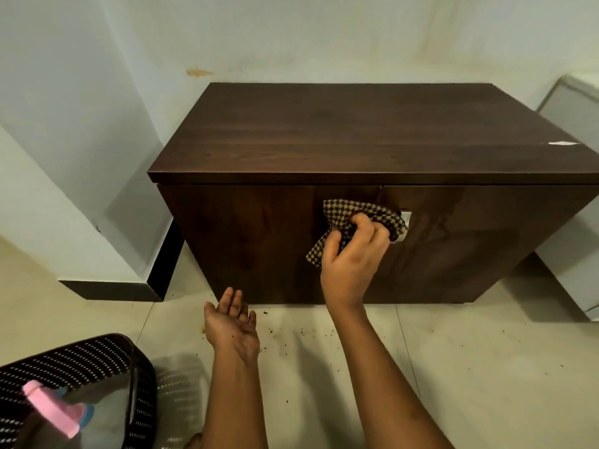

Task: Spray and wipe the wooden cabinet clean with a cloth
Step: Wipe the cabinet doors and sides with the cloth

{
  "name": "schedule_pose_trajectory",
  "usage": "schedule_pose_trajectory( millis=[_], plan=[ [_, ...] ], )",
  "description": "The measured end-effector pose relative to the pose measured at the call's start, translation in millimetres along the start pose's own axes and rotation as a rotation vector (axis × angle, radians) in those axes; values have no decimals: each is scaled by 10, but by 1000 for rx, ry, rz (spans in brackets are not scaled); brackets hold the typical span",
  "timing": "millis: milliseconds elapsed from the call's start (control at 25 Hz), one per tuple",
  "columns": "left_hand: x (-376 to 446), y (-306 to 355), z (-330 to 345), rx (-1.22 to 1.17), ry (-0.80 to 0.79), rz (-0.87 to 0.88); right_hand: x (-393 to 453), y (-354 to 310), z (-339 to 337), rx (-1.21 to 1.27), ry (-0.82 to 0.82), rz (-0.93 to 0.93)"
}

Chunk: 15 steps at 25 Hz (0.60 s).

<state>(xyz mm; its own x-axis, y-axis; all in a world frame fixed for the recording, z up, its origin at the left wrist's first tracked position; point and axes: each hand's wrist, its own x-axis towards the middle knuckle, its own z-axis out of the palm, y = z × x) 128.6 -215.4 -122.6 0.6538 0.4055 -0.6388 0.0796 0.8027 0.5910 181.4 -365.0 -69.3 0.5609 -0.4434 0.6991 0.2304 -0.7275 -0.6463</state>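
Right hand (351,254) bunching checked cloth (359,218) against cabinet (259,234) door, left hand (231,322) spread

Soft, dim indoor light is falling from above; the cabinet (356,134) is casting floor (453,367) shadows; wide-angle distortion is bending edges; the spray bottle (55,406) is blurring.

Black dotted basket (97,354) sat left of left hand. Dark crumbs (291,335) dotted floor tiles (486,367) between hands. White unit (577,124) stood far right.

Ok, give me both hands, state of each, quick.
Left hand: open, palm up, holding nothing.
Right hand: grips the checked cloth against the cabinet front.
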Motion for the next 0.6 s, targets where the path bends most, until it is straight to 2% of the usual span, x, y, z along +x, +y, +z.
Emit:
schedule_pose_trajectory(
  millis=[200,400,600],
  plan=[
    [4,67,19,-16,-6,15,-353,148,-48,89,-93,151],
    [13,-42,75,0,-19,0,257,-159,-76,80,66,37],
    [5,-150,104,25,-19,-37,51,29,-39,-53,30,-105]
  ],
)
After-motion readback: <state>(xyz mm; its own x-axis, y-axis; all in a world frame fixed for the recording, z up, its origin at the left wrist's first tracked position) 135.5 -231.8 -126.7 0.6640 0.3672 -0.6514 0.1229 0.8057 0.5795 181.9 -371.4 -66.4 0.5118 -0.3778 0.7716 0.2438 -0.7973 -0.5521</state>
